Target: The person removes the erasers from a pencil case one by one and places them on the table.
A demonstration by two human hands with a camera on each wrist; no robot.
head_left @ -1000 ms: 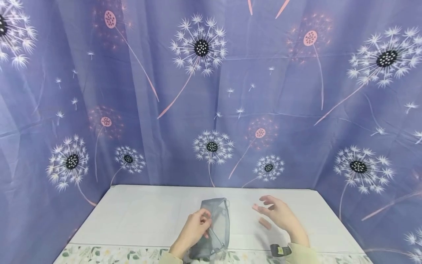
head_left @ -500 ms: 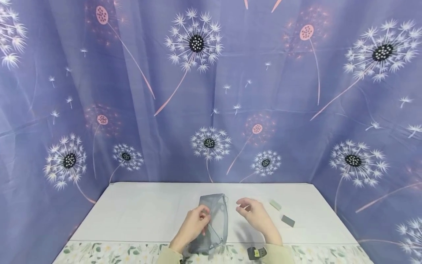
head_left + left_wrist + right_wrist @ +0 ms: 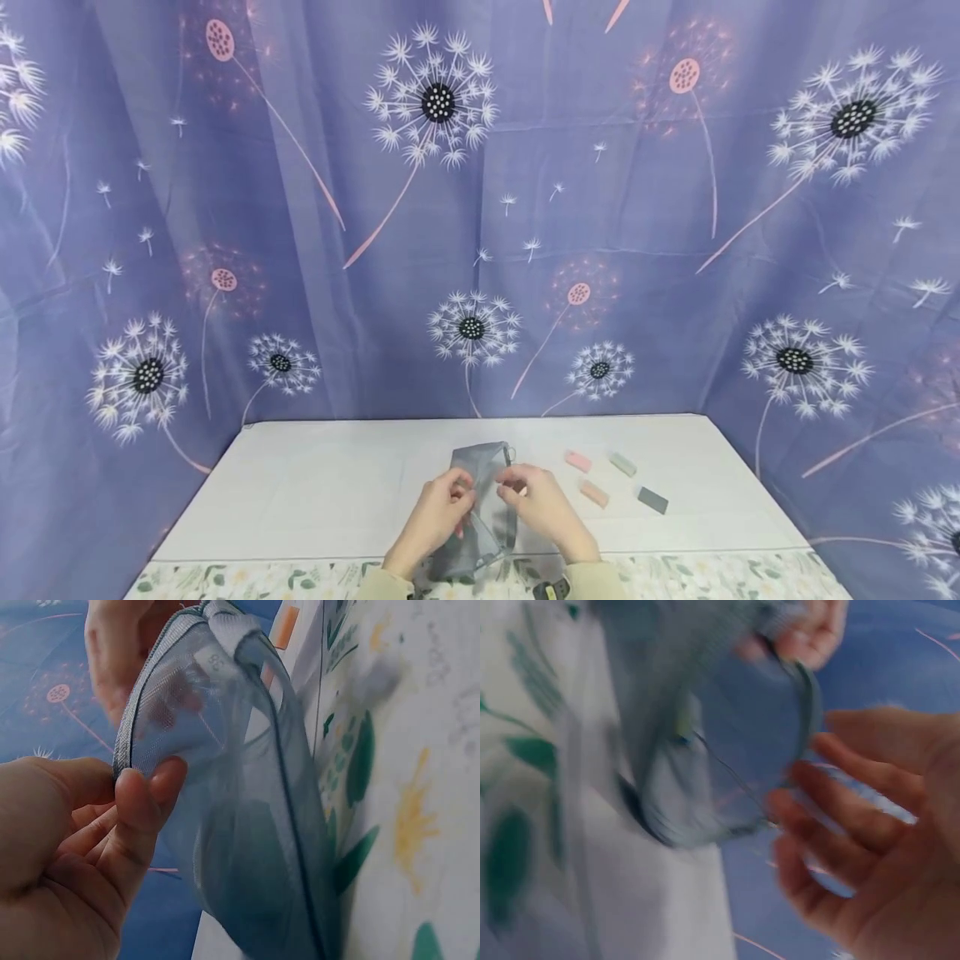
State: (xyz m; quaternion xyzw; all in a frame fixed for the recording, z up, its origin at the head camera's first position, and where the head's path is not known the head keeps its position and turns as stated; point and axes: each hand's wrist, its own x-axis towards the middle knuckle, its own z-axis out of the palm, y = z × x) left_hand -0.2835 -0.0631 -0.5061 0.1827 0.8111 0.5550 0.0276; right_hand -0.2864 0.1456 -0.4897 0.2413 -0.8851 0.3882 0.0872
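A grey-blue mesh zipper pouch (image 3: 491,508) stands with its mouth spread. My left hand (image 3: 441,510) pinches the zipper edge between thumb and fingers, seen close in the left wrist view, where the mesh (image 3: 240,802) is see-through. My right hand (image 3: 542,504) is at the pouch's right side. In the right wrist view its fingers (image 3: 832,802) are loosely bent right by the rim, with nothing visible in their grasp. Inside the pouch (image 3: 682,832) a small yellowish-green patch and a thin dark line show, blurred.
To the right on the white tabletop (image 3: 315,492) lie small blocks: pink (image 3: 577,461), pale green (image 3: 622,464), orange-tan (image 3: 594,493) and dark grey (image 3: 652,500). A floral cloth (image 3: 247,579) covers the front edge. A dandelion-print curtain (image 3: 375,350) surrounds the table.
My right hand has moved left from beside the pink and orange-tan blocks to the pouch's rim, leaving those blocks in plain sight. My left hand keeps its pinch on the pouch.
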